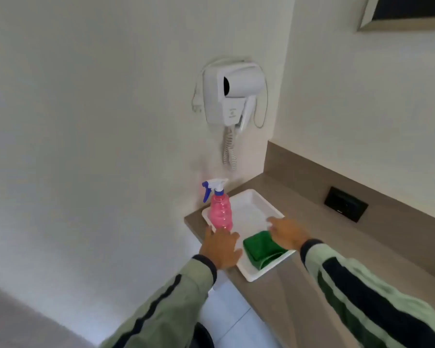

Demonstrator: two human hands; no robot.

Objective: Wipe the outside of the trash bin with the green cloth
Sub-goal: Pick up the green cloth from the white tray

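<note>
A folded green cloth (pixel 263 248) lies in the near corner of a white tray (pixel 251 209) on a brown counter. A pink spray bottle (pixel 220 214) with a blue and white trigger stands at the tray's left edge. My left hand (pixel 221 247) hovers flat just below the bottle, fingers apart, holding nothing. My right hand (pixel 289 233) reaches over the tray beside the cloth's right side, fingers spread and empty. A dark rounded shape (pixel 201 335) at the bottom edge below the counter may be the trash bin; I cannot tell.
The brown counter (pixel 324 237) runs to the right along the wall, with a black socket plate (pixel 345 204) in its backsplash. A white wall-mounted hair dryer (pixel 232 92) with a coiled cord hangs above the tray. Pale floor tiles (pixel 231 312) show below the counter's edge.
</note>
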